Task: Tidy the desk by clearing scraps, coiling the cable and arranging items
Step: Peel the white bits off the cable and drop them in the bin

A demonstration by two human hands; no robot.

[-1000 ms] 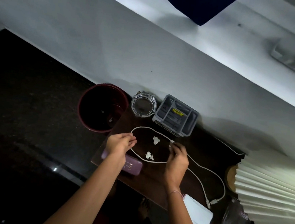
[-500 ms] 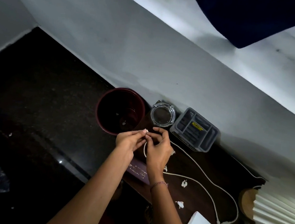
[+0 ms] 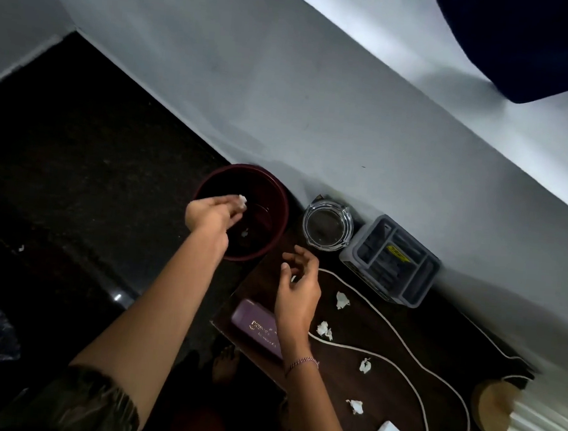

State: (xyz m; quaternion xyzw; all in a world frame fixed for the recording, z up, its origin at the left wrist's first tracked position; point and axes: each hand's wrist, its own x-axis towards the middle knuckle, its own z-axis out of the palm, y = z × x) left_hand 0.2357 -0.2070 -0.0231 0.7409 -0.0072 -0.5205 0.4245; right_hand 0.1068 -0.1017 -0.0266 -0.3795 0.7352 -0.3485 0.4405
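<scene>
Scrap disposal: I am seeing the left hand (image 3: 211,214) pinching a paper scrap (image 3: 242,201) above the bin (image 3: 284,212); right hand (image 3: 298,291) relaxed, empty, beside the bin; cable (image 3: 399,334) lying uncoiled right of the bin; I am advising release well inside the rim.
</scene>
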